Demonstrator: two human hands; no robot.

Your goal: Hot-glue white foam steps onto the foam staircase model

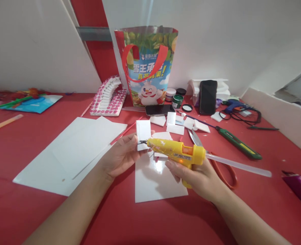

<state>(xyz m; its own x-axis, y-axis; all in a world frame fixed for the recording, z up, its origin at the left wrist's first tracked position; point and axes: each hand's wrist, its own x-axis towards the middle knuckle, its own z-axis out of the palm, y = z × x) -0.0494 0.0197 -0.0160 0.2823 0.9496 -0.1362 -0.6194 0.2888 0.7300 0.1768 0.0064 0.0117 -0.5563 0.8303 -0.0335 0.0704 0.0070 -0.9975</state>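
My left hand (pixel 123 153) pinches a small white foam board piece (pixel 143 131) upright by its edge. In my right hand (pixel 200 177) is a yellow hot glue gun (pixel 170 149), its orange light lit and a long clear glue stick (pixel 242 164) running out of its back. The gun's nozzle points left and meets the lower part of the piece, though I cannot tell whether glue is coming out. Beneath both hands lies a white foam sheet (pixel 150 187), with cut scraps partly hidden behind the gun.
Larger white sheets (pixel 86 143) lie at left. Scissors with red handles (pixel 229 177) and a green utility knife (pixel 239 143) are at right. Behind stand a printed bag (pixel 150 78), paint jars (pixel 177 101), a phone (pixel 207 97) and a pink-dotted stair model (pixel 108 98).
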